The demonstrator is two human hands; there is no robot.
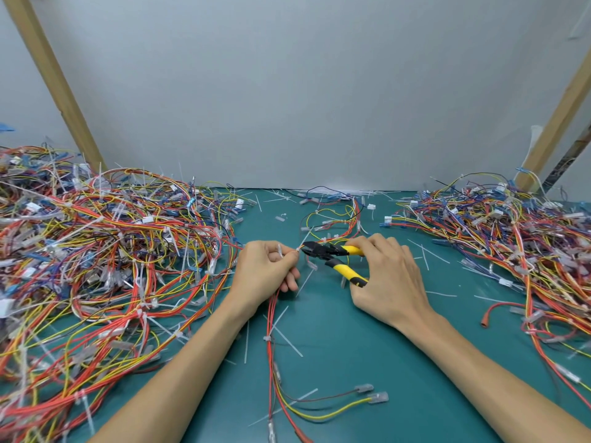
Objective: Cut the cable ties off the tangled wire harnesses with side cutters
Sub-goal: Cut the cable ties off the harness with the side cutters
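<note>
Nearer than the side cutters (pixel 332 255), snipped tie tails (pixel 287 339) litter the desk (pixel 383 362); at their tip the left hand (pixel 267 273) pinches a harness (pixel 271 310) by its cable tie (pixel 298 250), the right hand (pixel 390 276) wraps its fingers (pixel 380 243) round the spread handles; beside and beyond them, tied piles (pixel 96 251) wait.

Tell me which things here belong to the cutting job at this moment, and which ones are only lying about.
In the job:
- side cutters, held by the right hand
- harness, gripped by the left hand
- cable tie at the cutter tips

Lying about for now:
- left pile of harnesses
- right pile
- cut tie strips on the green mat
- wooden posts
</note>
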